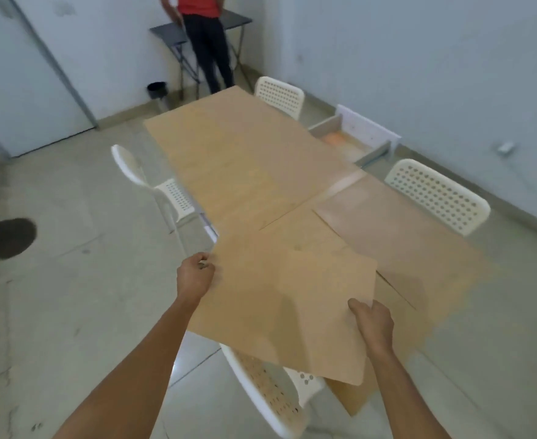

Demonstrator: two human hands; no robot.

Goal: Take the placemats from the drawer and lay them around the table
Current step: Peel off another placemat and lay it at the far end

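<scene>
A thin, flat tan placemat [280,299] with rounded corners and a matte, board-like surface is held above the near end of the long wooden table [245,160], tilted and overhanging the table's near edge. The left hand [195,274] pinches the mat's left corner with curled fingers, and the right hand [371,324] grips its right edge, thumb on top and fingers folded beneath. Whether a single mat or a small stack is held cannot be told. Another placemat [397,236], paler and pinkish, lies flat on the right side of the tabletop, apart from both hands. The table's surface is a smooth light wood tone with a seam running across it. Directly beneath the held mat stands a white plastic chair [273,397] with a perforated seat; similar white perforated chairs sit at the left side [166,191], the far right corner [280,96] and the right side [438,194]. An open grey-sided drawer [356,137] projects from the table's right side, with something orange inside. A person in a red top [204,42] stands at a small dark folding table [169,33] by the far wall.
</scene>
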